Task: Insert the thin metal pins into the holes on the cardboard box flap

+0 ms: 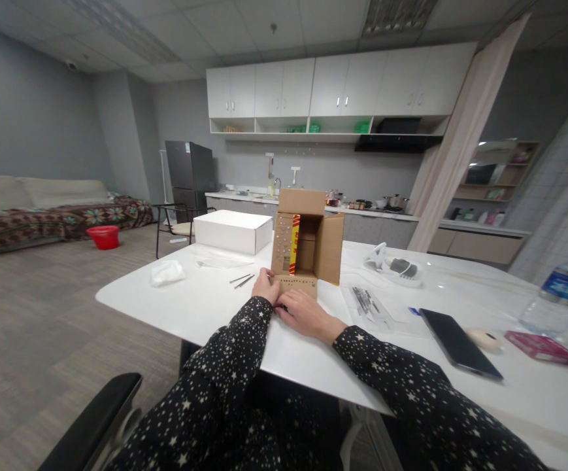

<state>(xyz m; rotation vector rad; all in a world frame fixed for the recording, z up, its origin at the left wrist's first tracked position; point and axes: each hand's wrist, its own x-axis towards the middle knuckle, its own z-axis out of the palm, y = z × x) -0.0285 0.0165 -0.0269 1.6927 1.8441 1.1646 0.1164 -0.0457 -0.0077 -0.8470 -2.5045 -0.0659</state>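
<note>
A: Where is the work at this moment?

B: A cardboard box [308, 242] lies on its side near the front edge of the white table [205, 307], its open mouth turned toward the person. Both hands meet at the lower flap [297, 285], which lies flat on the tabletop in front of the opening

A: And the fingers?

B: The left hand [267, 288] curls against the flap's left corner; the right hand [306, 314] lies low just behind it, fingers bent and pressing down near the flap's edge. Whether either truly pinches the card, I cannot tell; the fingertips are hidden

A: So which step?

B: By my reading, working the bottom flap. The next move would call for steady pressure along its crease while the box is kept from sliding back

A: Which way does it point?

B: The mouth faces the camera, the closed end faces the kitchen counter [362, 212]. The top flap stands up, the right flap swings outward, and the left one bears red and yellow tape. The long axis looks upright, top flap to bottom flap

A: Anything close?

B: A white box [232, 230] behind-left, a dark phone [460, 343] to the right
</note>
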